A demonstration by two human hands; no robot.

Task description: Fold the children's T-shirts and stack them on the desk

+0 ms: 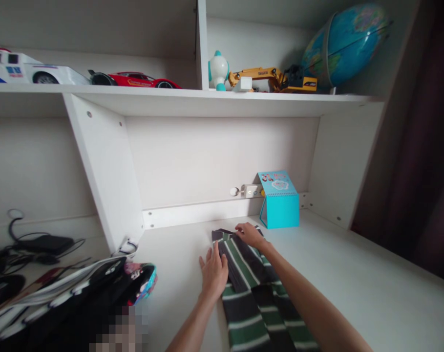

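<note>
A folded striped shirt in green, dark grey and white lies on the white desktop, running toward me. My left hand rests along its left edge near the far end, fingers apart. At the far edge of the cloth, my right hand has its fingers bent and pinched on the fabric. My right forearm crosses over the shirt's right side and hides part of it.
A turquoise desk calendar stands behind the shirt, beside a power strip. Dark clothes and a black adapter with cables lie at left. Overhead, a shelf carries toy cars, a toy excavator and a globe.
</note>
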